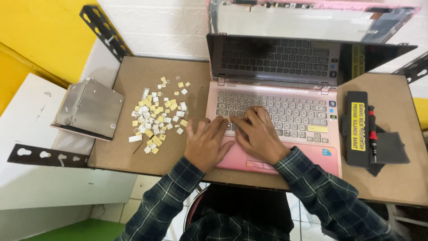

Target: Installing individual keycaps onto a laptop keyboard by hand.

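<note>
Pressing laptop keyboard | left hand, right hand open, empty | keycaps nearby

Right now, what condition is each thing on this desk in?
Pink laptop: lid open, screen dark, many keys missing.
Loose keycaps: off the keyboard, scattered in a pile left of the laptop.
Metal drive: out of the laptop, lying flat at the desk's left edge.
Screwdriver: lying unused on the black battery.
Left hand, right hand: fingers pressing on the keyboard.

Bright, even light; perhaps edge-warped.
</note>
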